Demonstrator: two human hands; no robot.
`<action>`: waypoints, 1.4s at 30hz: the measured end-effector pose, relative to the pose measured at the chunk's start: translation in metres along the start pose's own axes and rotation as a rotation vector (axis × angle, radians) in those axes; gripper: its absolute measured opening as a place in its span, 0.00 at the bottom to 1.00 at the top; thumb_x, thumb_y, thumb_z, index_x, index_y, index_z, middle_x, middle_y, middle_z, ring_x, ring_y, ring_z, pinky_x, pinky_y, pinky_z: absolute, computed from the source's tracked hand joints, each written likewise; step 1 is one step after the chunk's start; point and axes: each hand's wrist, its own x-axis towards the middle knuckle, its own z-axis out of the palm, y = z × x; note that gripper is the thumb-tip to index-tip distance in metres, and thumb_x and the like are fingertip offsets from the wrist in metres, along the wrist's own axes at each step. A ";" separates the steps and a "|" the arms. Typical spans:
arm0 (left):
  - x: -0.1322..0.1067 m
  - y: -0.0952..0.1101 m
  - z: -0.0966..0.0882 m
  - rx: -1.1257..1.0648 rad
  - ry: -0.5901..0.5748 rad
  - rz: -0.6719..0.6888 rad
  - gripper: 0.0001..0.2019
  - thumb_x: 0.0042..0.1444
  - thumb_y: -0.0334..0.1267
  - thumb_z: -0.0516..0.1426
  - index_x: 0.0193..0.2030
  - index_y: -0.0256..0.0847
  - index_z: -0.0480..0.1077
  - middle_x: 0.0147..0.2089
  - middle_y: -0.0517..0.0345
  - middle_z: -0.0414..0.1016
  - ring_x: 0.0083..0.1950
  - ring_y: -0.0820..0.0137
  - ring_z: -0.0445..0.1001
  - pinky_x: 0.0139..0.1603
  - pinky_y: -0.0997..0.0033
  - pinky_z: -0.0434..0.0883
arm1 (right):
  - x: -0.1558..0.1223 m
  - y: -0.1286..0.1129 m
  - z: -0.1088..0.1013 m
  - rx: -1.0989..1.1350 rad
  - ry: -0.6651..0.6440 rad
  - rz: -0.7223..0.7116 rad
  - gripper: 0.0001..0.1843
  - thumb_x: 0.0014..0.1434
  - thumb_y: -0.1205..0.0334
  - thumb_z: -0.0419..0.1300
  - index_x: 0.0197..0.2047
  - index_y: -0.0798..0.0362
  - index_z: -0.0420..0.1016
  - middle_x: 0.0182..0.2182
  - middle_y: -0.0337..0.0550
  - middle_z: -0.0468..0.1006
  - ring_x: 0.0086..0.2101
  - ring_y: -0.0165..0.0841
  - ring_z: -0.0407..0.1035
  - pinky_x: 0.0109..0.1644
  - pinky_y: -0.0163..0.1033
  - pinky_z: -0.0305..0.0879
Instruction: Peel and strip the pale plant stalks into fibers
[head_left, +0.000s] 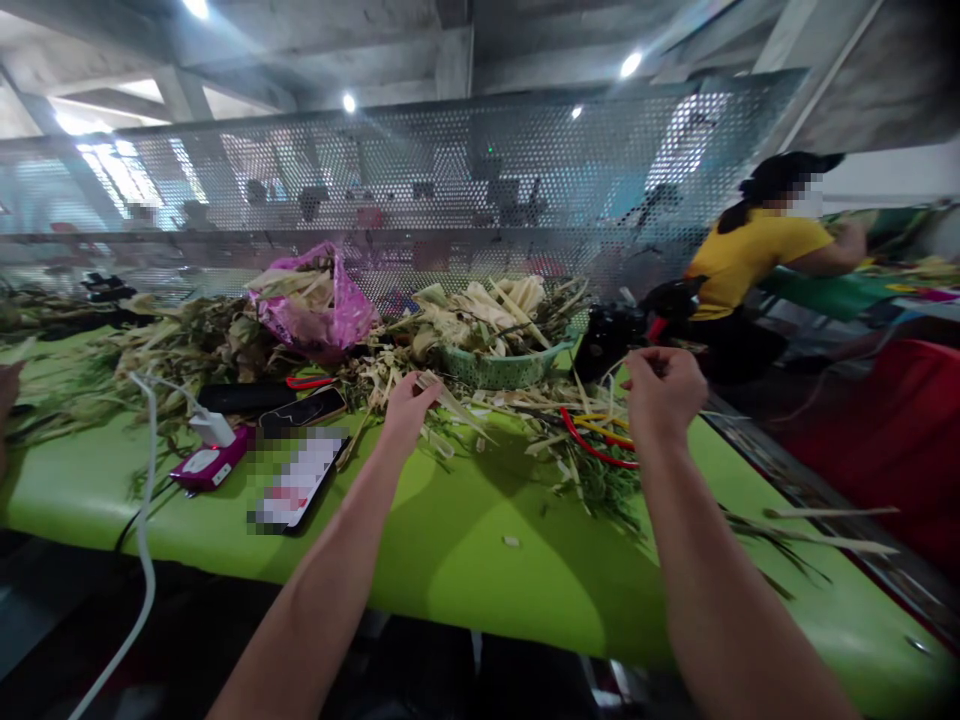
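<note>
My left hand (409, 405) reaches into the pile of dry leaf strips and stalks (465, 330) on the green table (480, 560), its fingers closed on a pale strip (457, 402). My right hand (664, 390) is raised to the right of it, curled into a loose fist; what it pinches is too small to make out. Red and yellow handled scissors (600, 440) lie on the table just below my right hand.
A green basket (499, 368) full of husks stands behind the pile, a pink plastic bag (322, 310) to its left. Phones (300, 480), a pink charger (210, 462) and a white cable (142, 540) lie at left. A person in yellow (750, 260) works at right beyond a perforated metal screen (420, 180).
</note>
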 end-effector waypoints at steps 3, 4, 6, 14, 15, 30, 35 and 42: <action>-0.007 0.001 0.007 0.049 -0.158 -0.080 0.09 0.46 0.40 0.60 0.33 0.38 0.72 0.29 0.58 0.72 0.31 0.72 0.69 0.34 0.73 0.67 | -0.010 -0.012 0.004 0.066 -0.008 -0.070 0.16 0.49 0.61 0.58 0.43 0.52 0.70 0.35 0.41 0.76 0.26 0.31 0.68 0.29 0.37 0.67; -0.009 0.001 0.009 0.063 -0.196 -0.095 0.08 0.47 0.40 0.59 0.33 0.38 0.73 0.29 0.58 0.72 0.31 0.72 0.69 0.34 0.73 0.67 | -0.015 -0.018 0.006 0.104 -0.063 -0.091 0.16 0.49 0.61 0.58 0.43 0.52 0.70 0.34 0.41 0.76 0.25 0.30 0.68 0.29 0.36 0.66; -0.011 -0.002 0.014 0.087 -0.245 -0.093 0.07 0.47 0.39 0.59 0.32 0.38 0.73 0.29 0.58 0.72 0.31 0.72 0.69 0.34 0.73 0.66 | -0.028 -0.033 0.011 0.199 -0.207 -0.059 0.14 0.52 0.57 0.58 0.42 0.53 0.71 0.28 0.40 0.75 0.24 0.30 0.67 0.26 0.34 0.63; -0.011 -0.019 0.024 0.064 -0.279 -0.008 0.11 0.42 0.33 0.62 0.34 0.38 0.66 0.26 0.63 0.69 0.29 0.74 0.68 0.33 0.75 0.64 | -0.085 -0.068 0.036 0.350 -0.848 -0.053 0.16 0.53 0.47 0.59 0.33 0.52 0.74 0.24 0.39 0.74 0.25 0.31 0.66 0.26 0.34 0.62; -0.011 -0.019 0.025 0.066 -0.288 -0.003 0.12 0.42 0.32 0.62 0.35 0.38 0.66 0.26 0.63 0.69 0.28 0.75 0.68 0.32 0.75 0.64 | -0.090 -0.069 0.038 0.344 -0.883 -0.087 0.16 0.53 0.47 0.60 0.34 0.52 0.74 0.25 0.39 0.75 0.25 0.31 0.66 0.27 0.34 0.62; -0.013 -0.010 0.025 -0.076 -0.314 -0.097 0.15 0.40 0.43 0.66 0.29 0.38 0.67 0.26 0.61 0.71 0.28 0.75 0.69 0.33 0.74 0.67 | -0.094 -0.071 0.042 0.537 -0.866 0.104 0.12 0.47 0.54 0.64 0.31 0.52 0.71 0.23 0.36 0.69 0.23 0.28 0.61 0.26 0.33 0.62; -0.017 -0.008 0.026 -0.076 -0.346 -0.129 0.13 0.45 0.46 0.63 0.29 0.38 0.69 0.26 0.59 0.71 0.26 0.75 0.68 0.33 0.72 0.68 | -0.096 -0.070 0.043 0.553 -0.818 0.029 0.12 0.48 0.54 0.63 0.34 0.52 0.74 0.25 0.38 0.71 0.25 0.30 0.63 0.28 0.35 0.62; -0.016 -0.015 0.028 -0.089 -0.352 -0.107 0.14 0.42 0.42 0.65 0.31 0.38 0.67 0.27 0.61 0.71 0.28 0.75 0.69 0.33 0.72 0.69 | -0.098 -0.069 0.044 0.543 -0.825 0.047 0.14 0.48 0.51 0.64 0.33 0.53 0.74 0.23 0.39 0.72 0.24 0.30 0.64 0.29 0.36 0.62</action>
